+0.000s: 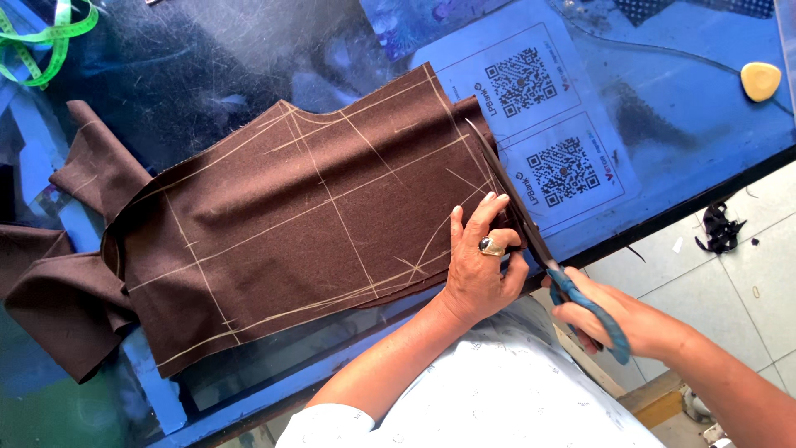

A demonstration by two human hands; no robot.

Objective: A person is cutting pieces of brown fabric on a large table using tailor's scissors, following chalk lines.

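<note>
A piece of dark brown fabric (pixel 290 224) marked with pale chalk lines lies flat on the glass-topped table (pixel 207 66). My left hand (pixel 481 261), wearing a ring, presses flat on the fabric near its right edge. My right hand (pixel 618 319) grips blue-handled scissors (pixel 531 241); the long blades run up along the fabric's right edge, cutting beside my left fingers.
A green measuring tape (pixel 46 41) lies at the top left corner. A yellow tailor's chalk (pixel 760 80) sits at the top right. Two printed code sheets (pixel 539 124) lie under the glass. The table edge (pixel 680 207) runs diagonally; tiled floor with a black scrap (pixel 720 228) lies beyond.
</note>
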